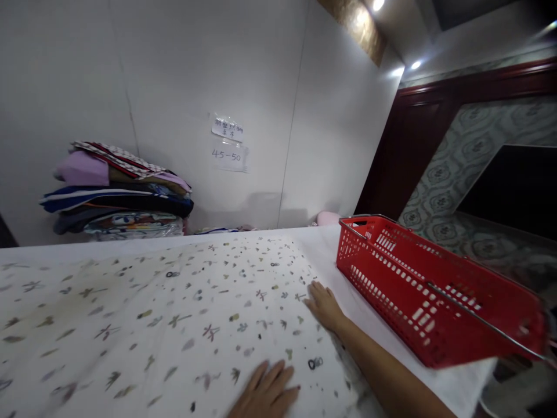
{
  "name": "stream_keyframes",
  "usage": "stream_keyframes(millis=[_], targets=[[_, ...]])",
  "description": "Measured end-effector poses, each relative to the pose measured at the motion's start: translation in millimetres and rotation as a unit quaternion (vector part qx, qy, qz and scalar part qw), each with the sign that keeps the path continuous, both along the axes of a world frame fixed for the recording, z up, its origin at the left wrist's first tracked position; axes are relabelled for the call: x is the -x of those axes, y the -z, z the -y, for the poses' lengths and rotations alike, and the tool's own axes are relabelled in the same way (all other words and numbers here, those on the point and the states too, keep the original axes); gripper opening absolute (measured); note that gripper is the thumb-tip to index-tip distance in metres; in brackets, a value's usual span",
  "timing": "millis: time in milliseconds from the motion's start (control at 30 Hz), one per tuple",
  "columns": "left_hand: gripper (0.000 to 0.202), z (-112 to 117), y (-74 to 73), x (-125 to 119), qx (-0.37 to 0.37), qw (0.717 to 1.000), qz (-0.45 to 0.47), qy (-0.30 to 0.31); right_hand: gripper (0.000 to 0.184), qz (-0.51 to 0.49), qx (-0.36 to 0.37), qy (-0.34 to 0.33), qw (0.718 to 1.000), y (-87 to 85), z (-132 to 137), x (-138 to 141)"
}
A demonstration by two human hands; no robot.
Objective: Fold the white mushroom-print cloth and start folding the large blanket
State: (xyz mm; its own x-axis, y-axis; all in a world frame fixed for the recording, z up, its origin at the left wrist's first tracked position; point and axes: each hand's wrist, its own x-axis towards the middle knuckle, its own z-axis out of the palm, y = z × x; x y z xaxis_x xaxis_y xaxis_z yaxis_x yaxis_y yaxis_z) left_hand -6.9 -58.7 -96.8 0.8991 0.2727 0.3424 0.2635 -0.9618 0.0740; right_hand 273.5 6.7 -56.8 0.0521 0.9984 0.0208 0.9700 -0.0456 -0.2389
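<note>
A white cloth printed with small leaves and flowers (174, 313) lies spread over the table. My left hand (265, 392) rests flat on it at the near edge, fingers stretched out and together, holding nothing. My right hand (324, 306) reaches further out from the lower right. It lies palm down on the cloth's right edge with its fingers extended. Just right of that hand stands a red plastic basket (418, 296) with a metal handle, tilted across the table's right side.
A stack of folded fabrics (117, 191) sits against the white wall at the back left. Two paper notes (230, 145) are stuck on the wall. A small pink thing (327, 218) lies behind the table. Dark wood panelling and patterned wallpaper stand to the right.
</note>
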Motion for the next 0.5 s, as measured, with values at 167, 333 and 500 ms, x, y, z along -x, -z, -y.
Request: stream_keyframes(millis=[167, 333, 500], targets=[[0.055, 15, -28.7, 10, 0.113, 0.993, -0.015, -0.012, 0.061, -0.007, 0.047, 0.03, 0.998, -1.0, 72, -22], [0.048, 28, -40.8, 11, 0.154, 0.988, -0.003, -0.031, 0.058, 0.012, 0.028, 0.054, 0.998, 4.4, 133, -33], [0.047, 28, -43.2, 10, 0.162, 0.986, -0.02, -0.039, 0.056, 0.03, 0.02, 0.099, 0.994, 8.1, 174, -37]])
